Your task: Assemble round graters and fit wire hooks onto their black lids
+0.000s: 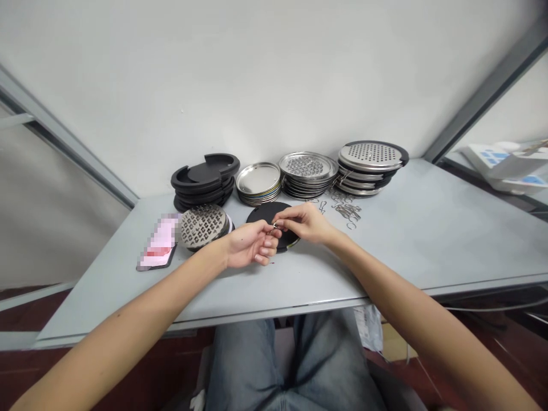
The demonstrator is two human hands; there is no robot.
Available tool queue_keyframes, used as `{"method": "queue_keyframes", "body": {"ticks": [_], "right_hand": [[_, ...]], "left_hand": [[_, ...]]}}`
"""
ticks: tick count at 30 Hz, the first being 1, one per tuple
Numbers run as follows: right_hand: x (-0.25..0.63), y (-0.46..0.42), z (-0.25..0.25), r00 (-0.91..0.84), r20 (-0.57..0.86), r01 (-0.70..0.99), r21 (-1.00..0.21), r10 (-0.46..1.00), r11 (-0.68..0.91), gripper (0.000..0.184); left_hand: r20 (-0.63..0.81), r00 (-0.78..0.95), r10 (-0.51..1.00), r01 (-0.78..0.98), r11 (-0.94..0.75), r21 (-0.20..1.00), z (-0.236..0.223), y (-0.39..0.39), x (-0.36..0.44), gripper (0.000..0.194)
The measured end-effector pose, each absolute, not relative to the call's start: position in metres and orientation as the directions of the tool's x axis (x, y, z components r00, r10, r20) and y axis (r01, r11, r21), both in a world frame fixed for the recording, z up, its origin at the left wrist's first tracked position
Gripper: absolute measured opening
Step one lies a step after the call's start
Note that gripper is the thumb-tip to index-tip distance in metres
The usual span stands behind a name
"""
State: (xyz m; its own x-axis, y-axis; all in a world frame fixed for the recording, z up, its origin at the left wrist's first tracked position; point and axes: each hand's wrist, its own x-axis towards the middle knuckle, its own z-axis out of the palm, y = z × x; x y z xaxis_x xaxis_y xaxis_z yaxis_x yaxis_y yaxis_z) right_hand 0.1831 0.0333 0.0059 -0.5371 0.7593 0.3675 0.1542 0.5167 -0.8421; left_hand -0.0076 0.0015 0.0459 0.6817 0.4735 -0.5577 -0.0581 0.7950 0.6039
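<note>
At the centre of my head view, the left hand and right hand pinch a small metal ring above a black disc on the grey worktop; loose metal clips lie right of centre.

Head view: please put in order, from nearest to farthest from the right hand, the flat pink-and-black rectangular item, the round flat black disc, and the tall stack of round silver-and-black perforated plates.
1. Black disc: directly beneath the fingers of the right hand.
2. Silver-and-black stack: behind, to the right.
3. Pink-and-black item: far to the left.
</note>
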Motion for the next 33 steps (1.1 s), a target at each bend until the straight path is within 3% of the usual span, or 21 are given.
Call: {"method": "queue_keyframes", "body": {"ticks": [10, 18, 22, 28, 30, 33], "right_hand": [[0.182, 0.032, 0.007, -0.545, 0.367, 0.130, -0.851, 0.754, 0.508, 0.021], [0.179, 0.034, 0.002, -0.523, 0.345, 0.107, -0.881, 0.779, 0.461, 0.019], [0.180, 0.036, 0.005, -0.509, 0.269, 0.032, -0.944, 0.818, 0.330, 0.023], [0.185, 0.039, 0.009, -0.571, 0.004, -0.045, -0.999, 0.821, -0.026, 0.030], [0.185, 0.038, 0.010, -0.570, -0.021, -0.039, -0.998, 0.821, -0.052, 0.029], [0.183, 0.035, 0.013, -0.568, 0.052, -0.037, -0.999, 0.821, 0.038, 0.027]], "left_hand": [[-0.595, 0.655, 0.467, -0.044, 0.809, 0.586, 0.054, -0.001, -0.006, 0.016], [-0.632, 0.555, 0.541, -0.145, 0.811, 0.567, 0.053, -0.006, 0.002, 0.018], [-0.610, 0.532, 0.587, -0.150, 0.774, 0.615, 0.054, -0.007, 0.002, 0.018], [-0.587, 0.553, 0.592, -0.091, 0.743, 0.663, 0.052, -0.010, 0.001, 0.018], [-0.582, 0.552, 0.597, -0.082, 0.734, 0.674, 0.050, -0.012, 0.001, 0.020], [-0.568, 0.540, 0.622, -0.096, 0.715, 0.692, 0.048, -0.012, 0.002, 0.022]]}}
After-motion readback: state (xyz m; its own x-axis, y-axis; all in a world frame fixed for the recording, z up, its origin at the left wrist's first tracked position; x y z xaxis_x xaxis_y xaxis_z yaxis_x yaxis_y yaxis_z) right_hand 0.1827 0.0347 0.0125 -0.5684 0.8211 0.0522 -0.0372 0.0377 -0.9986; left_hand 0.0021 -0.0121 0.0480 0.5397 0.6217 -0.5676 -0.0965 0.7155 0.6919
